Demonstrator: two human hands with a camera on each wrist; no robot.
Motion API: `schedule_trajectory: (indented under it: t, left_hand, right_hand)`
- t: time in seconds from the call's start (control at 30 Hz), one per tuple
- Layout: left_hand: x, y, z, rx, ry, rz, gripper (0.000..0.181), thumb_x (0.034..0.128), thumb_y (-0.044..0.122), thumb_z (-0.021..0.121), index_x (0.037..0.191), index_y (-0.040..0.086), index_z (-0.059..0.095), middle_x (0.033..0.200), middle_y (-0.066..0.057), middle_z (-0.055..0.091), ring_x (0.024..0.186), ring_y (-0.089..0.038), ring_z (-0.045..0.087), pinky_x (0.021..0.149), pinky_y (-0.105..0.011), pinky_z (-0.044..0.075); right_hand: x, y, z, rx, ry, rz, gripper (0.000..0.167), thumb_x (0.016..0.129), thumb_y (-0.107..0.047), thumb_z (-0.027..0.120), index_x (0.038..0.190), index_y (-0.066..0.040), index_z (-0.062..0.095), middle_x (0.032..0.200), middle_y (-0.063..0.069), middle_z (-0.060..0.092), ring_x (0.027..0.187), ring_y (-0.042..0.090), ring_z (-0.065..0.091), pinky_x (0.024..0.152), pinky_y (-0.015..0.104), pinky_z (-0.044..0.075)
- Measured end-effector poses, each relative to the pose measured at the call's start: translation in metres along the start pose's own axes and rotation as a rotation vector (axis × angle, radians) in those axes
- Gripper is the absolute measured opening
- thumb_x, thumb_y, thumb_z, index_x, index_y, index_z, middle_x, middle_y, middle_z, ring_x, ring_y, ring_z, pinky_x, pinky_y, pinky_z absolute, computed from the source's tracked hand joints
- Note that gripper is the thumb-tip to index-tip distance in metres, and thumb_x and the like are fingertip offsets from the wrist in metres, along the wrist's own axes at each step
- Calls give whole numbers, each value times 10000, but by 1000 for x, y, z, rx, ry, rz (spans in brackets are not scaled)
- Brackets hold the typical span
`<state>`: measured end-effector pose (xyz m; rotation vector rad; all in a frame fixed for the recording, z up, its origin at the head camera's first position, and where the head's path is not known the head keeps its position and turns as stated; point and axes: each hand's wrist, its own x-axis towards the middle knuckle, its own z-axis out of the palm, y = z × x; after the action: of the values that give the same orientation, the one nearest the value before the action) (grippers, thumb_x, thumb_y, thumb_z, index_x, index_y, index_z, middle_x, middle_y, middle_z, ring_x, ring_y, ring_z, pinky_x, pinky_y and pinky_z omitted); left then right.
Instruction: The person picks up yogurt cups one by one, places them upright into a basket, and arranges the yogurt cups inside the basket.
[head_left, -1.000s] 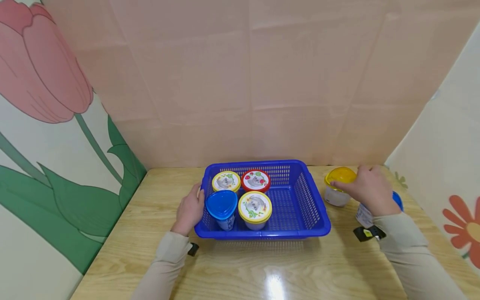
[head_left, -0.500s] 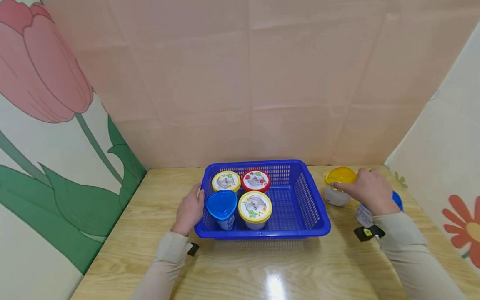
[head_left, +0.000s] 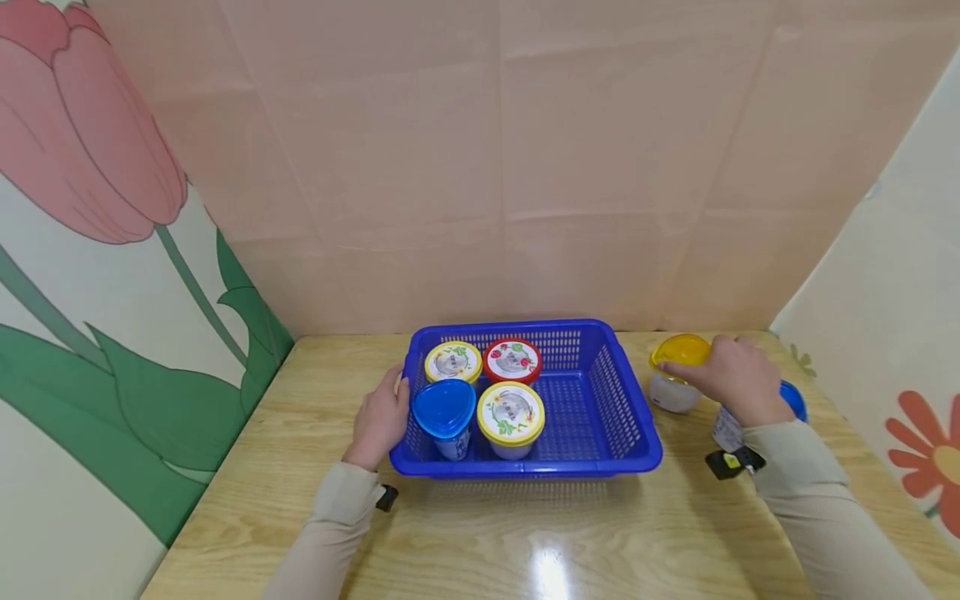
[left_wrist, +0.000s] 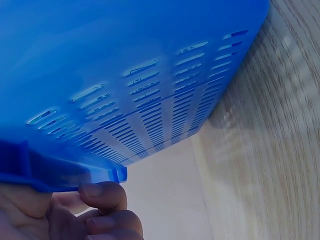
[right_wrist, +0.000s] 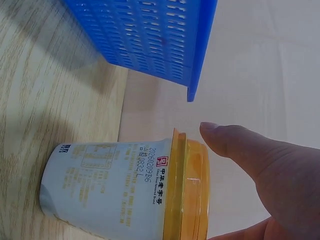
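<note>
My left hand (head_left: 378, 423) grips the left rim of the blue basket (head_left: 525, 468); in the left wrist view its fingers (left_wrist: 107, 197) curl under the rim. Inside the basket stand a blue-lidded cup (head_left: 444, 410), two yellow-lidded tubs (head_left: 453, 362) (head_left: 511, 414) and a red-lidded tub (head_left: 512, 361). My right hand (head_left: 738, 379) is spread over the yellow-lidded cup (head_left: 673, 393), right of the basket. In the right wrist view the thumb (right_wrist: 235, 142) stands apart from the lid of that upright cup (right_wrist: 107, 185); the other fingers are mostly hidden.
A second blue-lidded cup (head_left: 795, 402) stands partly hidden behind my right wrist. The wooden table (head_left: 480, 542) meets a pinkish covered wall (head_left: 495, 208) at the back, and patterned panels rise at both sides.
My right hand has shifted very slightly left over the yellow-lidded cup. The left hand, basket and cups have not visibly moved.
</note>
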<state>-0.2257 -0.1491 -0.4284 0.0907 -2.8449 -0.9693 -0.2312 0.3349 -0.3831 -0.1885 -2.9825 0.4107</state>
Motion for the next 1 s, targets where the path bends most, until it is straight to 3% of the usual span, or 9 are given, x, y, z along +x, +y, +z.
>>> schedule_trajectory:
  t: [0.47,0.77,1.0]
  left_hand:
    - [3,4,1,-2,-5,8,489,1085,344,363,1503,101,436,1364,-207,599,1140,-431,631,912,-588,501]
    - [4,7,0,-17,-23,3,492,1087,341,360,1512,100,420,1365,-213,596,1142,-423,633,916,-583,505]
    - [0,0,1,-3,19,24,458,1080,300,392,1481,92,467,1346,-220,606,1136,-459,619,886,-605,495]
  right_hand:
    - [4,4,4,-36,-19,64,919,752,-781,648,879,124,552,786,281,493,682,380,503,506,409,406]
    - [5,6,6,-40,-8,77,890,761,-789,628,830,95,559,755,241,487,684,365,491,514,391,394]
    - [4,5,12,-9,-31,84,861,733,-824,623,782,32,547,705,175,478,631,312,495,482,371,372]
